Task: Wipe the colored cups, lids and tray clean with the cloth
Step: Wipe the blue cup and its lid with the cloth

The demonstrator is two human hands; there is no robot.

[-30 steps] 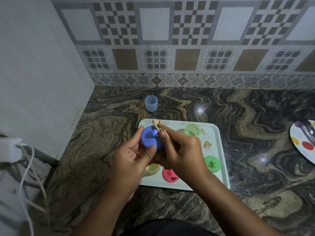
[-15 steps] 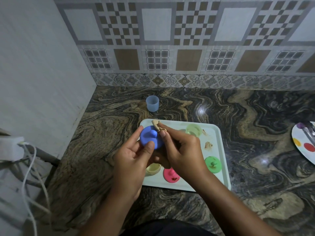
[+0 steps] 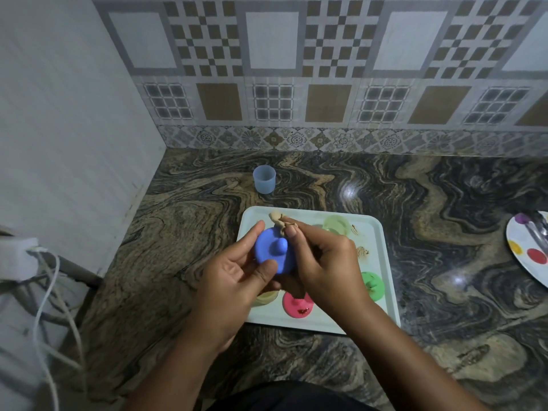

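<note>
Lid: I hold the round blue plastic lid with a knob (image 3: 274, 252) above the near left part of the tray, knob side facing me, so the cloth can reach its top.
Left hand: my left hand (image 3: 234, 280) grips the blue lid by the rim, thumb curled on the near edge and fingers on the far edge; this leaves the top free.
Right hand: my right hand (image 3: 323, 262) pinches the small crumpled beige cloth (image 3: 278, 221) between thumb and fingertips, at the far edge of the lid.
Arms: both forearms come from below and meet over the tray, wrists turned inward.
Tray: the white rectangular plastic tray (image 3: 382, 292) lies flat on the marbled counter; brown stains (image 3: 362, 251) show on it.
Waiting: the pink lid (image 3: 296, 304) and green lid (image 3: 372, 286) carry brown marks, so I judge they are not wiped yet.
Cup: the pale blue plastic cup (image 3: 264, 179) stands upright on the counter behind the tray, probably put aside as finished.
</note>
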